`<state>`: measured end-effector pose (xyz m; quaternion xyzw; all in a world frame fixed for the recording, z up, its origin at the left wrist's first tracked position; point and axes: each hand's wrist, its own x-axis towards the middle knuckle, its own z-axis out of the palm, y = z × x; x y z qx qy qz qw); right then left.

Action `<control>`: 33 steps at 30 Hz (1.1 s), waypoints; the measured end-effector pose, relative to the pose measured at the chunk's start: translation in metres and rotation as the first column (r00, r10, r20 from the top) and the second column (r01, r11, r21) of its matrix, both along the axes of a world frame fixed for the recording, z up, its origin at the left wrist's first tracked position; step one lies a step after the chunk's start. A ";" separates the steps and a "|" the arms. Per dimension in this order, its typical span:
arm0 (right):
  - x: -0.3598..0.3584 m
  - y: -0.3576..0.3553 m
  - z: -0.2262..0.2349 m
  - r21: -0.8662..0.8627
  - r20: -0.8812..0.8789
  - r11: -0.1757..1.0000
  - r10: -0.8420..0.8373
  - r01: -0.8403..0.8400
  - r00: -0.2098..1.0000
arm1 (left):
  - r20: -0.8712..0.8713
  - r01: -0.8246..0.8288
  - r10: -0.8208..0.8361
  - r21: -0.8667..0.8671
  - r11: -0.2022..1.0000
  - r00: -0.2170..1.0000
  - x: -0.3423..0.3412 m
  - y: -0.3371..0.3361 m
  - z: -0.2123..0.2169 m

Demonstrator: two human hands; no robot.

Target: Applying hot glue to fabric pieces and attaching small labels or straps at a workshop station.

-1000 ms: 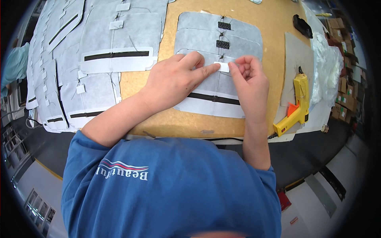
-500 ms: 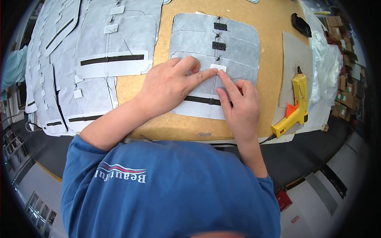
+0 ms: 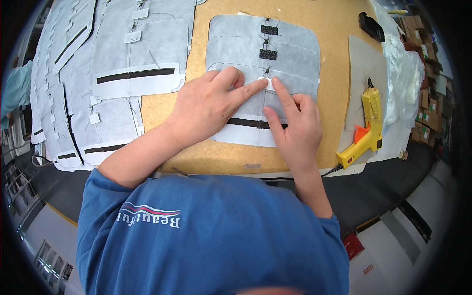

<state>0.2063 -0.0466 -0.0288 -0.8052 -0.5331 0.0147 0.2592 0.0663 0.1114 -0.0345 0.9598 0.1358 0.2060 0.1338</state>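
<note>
Where the white patch [image 3: 270, 87] lies: on the middle line of a grey fabric panel [image 3: 300, 56], nearer the person than two black patches [image 3: 268, 54], partly hidden by fingertips.
Left hand [image 3: 204, 104]: one digit stretched out onto the white patch, other fingers bent; cannot tell whether it pinches anything.
Right hand [image 3: 299, 125]: spread, thumb well apart from the index finger, whose tip is at the white patch's right edge.
Black strip [image 3: 241, 122]: across the panel's near end, partly covered by the hands.
Worktop [image 3: 162, 109]: tan, with more grey panels [image 3: 162, 42] overlapping at left.
Glue gun [image 3: 372, 115]: yellow, orange trigger, lying right of the right hand.
</note>
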 end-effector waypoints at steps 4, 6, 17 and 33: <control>0.001 0.003 0.002 -0.021 0.060 1.000 -0.002 0.003 0.998 | -0.074 0.027 -0.029 -0.023 0.999 0.997 0.001 0.001 0.008; 0.002 0.002 0.001 -0.011 0.045 1.000 0.004 -0.004 0.999 | -0.065 0.023 -0.024 -0.017 1.000 0.998 0.001 0.000 0.006; 0.003 -0.003 -0.005 0.092 -0.004 0.996 -0.007 0.007 1.000 | -0.019 0.038 -0.038 0.003 0.999 0.999 -0.001 0.001 0.001; 0.001 -0.003 0.006 0.063 0.067 0.998 0.008 -0.012 0.998 | -0.015 0.086 -0.087 -0.039 0.996 0.996 -0.001 -0.001 0.013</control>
